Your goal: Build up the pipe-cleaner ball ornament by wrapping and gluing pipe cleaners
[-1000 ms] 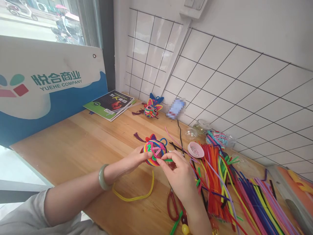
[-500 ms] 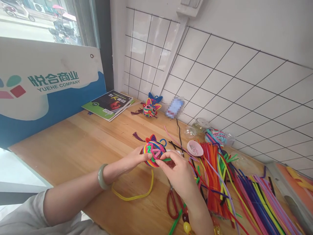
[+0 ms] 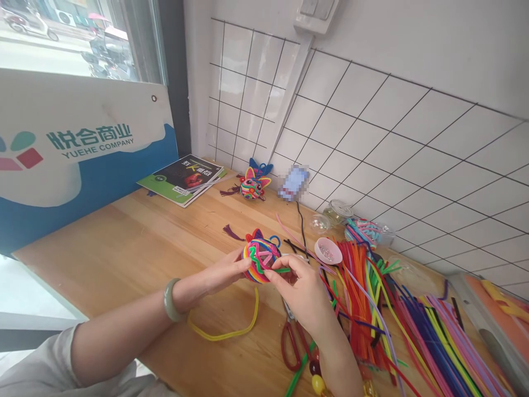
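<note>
A round, striped pipe-cleaner ornament [image 3: 261, 256] in several colours is held above the table, with a blue loop, red ears and a dark tassel [image 3: 232, 233] at its far side. My left hand [image 3: 229, 269] grips its left side, thumb on top. Thumb and index finger of my right hand [image 3: 291, 275] pinch a green pipe cleaner [image 3: 281, 270] at the ornament's near right face. Red-handled scissors [image 3: 291, 344] lie partly under my right wrist. A curved yellow pipe cleaner [image 3: 225, 336] rests on the wood below my left hand.
Bundles of orange pipe cleaners [image 3: 357, 298] and blue ones [image 3: 425, 325] cover the right side. A pink bowl [image 3: 329, 258] of small pieces stands behind them. Farther back are a finished-looking ornament [image 3: 253, 184], a blurred phone [image 3: 294, 183] and booklets [image 3: 182, 179]. Beads [image 3: 317, 384] sit near my right forearm.
My left thumb has drawn back slightly toward the ornament's left edge, showing more of the green zigzag. The right hand's pinch stays almost in place.
</note>
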`<act>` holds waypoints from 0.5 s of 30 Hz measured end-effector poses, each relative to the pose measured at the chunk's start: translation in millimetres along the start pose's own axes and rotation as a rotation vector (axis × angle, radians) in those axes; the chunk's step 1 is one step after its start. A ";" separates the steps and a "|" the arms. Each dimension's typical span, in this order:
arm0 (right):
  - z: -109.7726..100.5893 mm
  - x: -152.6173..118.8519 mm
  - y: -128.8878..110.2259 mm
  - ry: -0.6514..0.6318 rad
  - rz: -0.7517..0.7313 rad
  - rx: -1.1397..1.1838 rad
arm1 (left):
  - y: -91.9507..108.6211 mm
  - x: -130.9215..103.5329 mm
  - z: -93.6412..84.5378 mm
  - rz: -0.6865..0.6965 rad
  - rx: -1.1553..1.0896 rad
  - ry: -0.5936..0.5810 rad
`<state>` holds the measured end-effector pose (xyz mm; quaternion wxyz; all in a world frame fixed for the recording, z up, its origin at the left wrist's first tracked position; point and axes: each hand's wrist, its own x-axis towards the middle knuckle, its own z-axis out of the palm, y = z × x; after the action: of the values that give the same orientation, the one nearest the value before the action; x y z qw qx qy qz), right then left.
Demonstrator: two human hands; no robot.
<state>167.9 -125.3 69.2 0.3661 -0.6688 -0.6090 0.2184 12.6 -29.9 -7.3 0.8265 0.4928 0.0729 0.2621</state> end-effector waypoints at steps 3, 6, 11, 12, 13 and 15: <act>0.7 0.0 -1.6 0.020 -0.018 -0.002 | -1.1 1.2 -0.7 0.036 0.099 0.032; 1.5 0.0 -2.9 0.027 -0.040 -0.021 | -1.3 2.2 -1.0 0.036 0.144 0.086; 2.9 -0.7 -4.5 0.045 -0.052 -0.026 | 1.6 1.8 1.3 -0.002 0.198 0.152; 3.3 -0.9 -4.5 0.046 -0.051 -0.024 | 2.4 1.5 2.0 -0.006 0.209 0.159; 3.7 -1.1 -4.4 0.043 -0.051 -0.023 | 3.1 1.3 2.8 -0.007 0.221 0.163; 4.4 -1.5 -3.8 0.042 -0.050 -0.028 | 3.8 0.8 3.8 0.000 0.246 0.178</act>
<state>161.9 -125.8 69.1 0.3745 -0.6631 -0.6207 0.1866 13.3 -31.0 -2.0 0.7502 0.5653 0.1773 0.2936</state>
